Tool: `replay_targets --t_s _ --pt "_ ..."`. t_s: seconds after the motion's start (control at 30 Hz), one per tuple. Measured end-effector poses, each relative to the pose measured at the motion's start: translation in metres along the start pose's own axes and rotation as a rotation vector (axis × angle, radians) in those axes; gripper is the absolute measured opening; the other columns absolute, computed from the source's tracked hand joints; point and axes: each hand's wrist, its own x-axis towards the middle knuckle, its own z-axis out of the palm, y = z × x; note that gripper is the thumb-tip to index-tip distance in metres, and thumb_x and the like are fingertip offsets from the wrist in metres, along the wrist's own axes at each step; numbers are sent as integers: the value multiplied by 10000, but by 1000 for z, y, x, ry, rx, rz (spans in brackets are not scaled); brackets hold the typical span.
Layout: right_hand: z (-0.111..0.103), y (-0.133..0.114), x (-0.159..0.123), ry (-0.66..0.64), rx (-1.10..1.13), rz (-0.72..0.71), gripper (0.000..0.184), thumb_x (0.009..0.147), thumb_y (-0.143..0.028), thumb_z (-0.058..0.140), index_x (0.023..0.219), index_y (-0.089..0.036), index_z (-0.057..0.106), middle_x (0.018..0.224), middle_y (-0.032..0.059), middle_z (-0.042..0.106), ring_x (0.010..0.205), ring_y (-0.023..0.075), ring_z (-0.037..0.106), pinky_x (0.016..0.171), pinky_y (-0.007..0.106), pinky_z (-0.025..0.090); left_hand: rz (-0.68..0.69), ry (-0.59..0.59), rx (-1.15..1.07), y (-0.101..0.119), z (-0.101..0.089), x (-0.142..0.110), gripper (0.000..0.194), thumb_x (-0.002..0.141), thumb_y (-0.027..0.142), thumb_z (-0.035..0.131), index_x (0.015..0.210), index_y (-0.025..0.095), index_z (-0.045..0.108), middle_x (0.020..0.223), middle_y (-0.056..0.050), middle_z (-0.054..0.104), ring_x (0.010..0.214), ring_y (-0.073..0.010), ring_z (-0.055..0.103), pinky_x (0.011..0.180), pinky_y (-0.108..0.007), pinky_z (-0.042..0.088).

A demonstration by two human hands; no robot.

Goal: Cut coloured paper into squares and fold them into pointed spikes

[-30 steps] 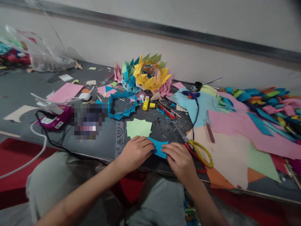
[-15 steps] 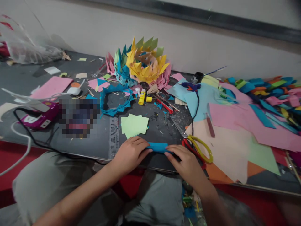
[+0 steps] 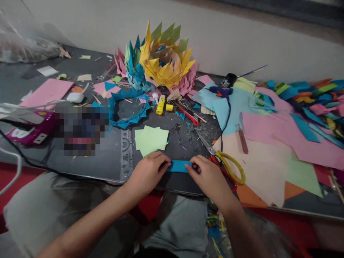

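Observation:
A folded strip of blue paper (image 3: 178, 166) lies flat near the front edge of the dark table (image 3: 113, 157). My left hand (image 3: 149, 171) presses down on its left end with curled fingers. My right hand (image 3: 207, 176) pinches its right end. Just behind the strip sits a small stack of light green paper squares (image 3: 151, 139). Yellow and red handled scissors (image 3: 227, 168) lie right beside my right hand.
A spiky paper flower (image 3: 158, 62) of yellow, blue, pink and green stands at the back. A blue paper ring (image 3: 126, 111), glue bottle (image 3: 160, 104), glue gun (image 3: 220, 91), ruler (image 3: 125, 154), purple device (image 3: 29, 130) and pink sheets (image 3: 279, 136) crowd the table.
The blue paper went from a curved open piece to a flat narrow folded strip. Both hands slid outward to its ends. The view tilted down a little.

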Motion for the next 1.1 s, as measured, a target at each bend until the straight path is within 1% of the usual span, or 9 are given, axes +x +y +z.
replay_targets --t_s 0.13,0.3,0.43,0.57,0.67,0.8,0.9,1.0,1.1 --pt "2 0 1 -8 13 29 149 836 -262 503 697 -207 516 702 -9 529 620 143 510 548 241 340 -1 -4 -12 2 -2 2 130 836 176 492 829 178 621 814 -41 647 794 -175 601 716 -303 484" --pt "0 1 2 -36 40 31 164 839 -255 497 683 -207 511 697 -12 517 614 137 504 546 241 337 -30 -28 -15 6 -5 5 145 835 172 483 822 179 627 803 -42 650 775 -182 603 693 -310 479" --pt "-2 3 6 -68 46 39 157 834 -251 508 685 -204 512 700 -13 519 634 139 510 557 242 338 -56 -54 0 6 -4 6 169 844 168 471 854 171 640 826 -47 645 796 -186 597 715 -316 472" --pt "-3 1 8 -95 38 61 141 816 -248 533 687 -204 495 683 -17 509 645 149 519 567 248 349 41 -90 139 1 -7 5 201 857 170 475 894 202 670 911 -54 598 876 -197 555 714 -305 461" --pt "-1 -5 6 -53 -30 100 59 809 -251 530 798 -201 500 734 1 548 663 175 545 564 268 362 124 -135 293 -2 -15 6 170 833 237 548 913 267 694 937 -51 569 873 -211 524 677 -303 454" --pt "10 -19 3 65 -111 65 203 785 -321 575 901 -175 494 880 63 558 800 239 564 623 312 410 146 -222 365 1 -26 9 168 783 326 620 933 312 695 931 -44 563 857 -212 517 688 -315 447" --pt "17 -25 3 77 -88 11 253 757 -333 628 899 -165 502 884 73 538 828 246 548 682 334 432 124 -278 391 5 -30 12 179 793 342 605 947 309 690 916 -41 568 873 -213 519 701 -317 438" --pt "18 -20 2 75 -101 -28 279 760 -367 632 917 -170 511 895 75 529 836 256 535 707 366 437 112 -299 406 5 -30 14 208 773 363 627 966 310 682 919 -32 569 898 -208 520 715 -301 428" --pt "12 -7 1 62 -107 -50 306 747 -388 643 931 -179 515 900 74 518 852 263 526 720 385 440 103 -303 412 3 -29 14 252 743 392 653 983 321 676 932 -28 567 909 -211 521 706 -291 423"
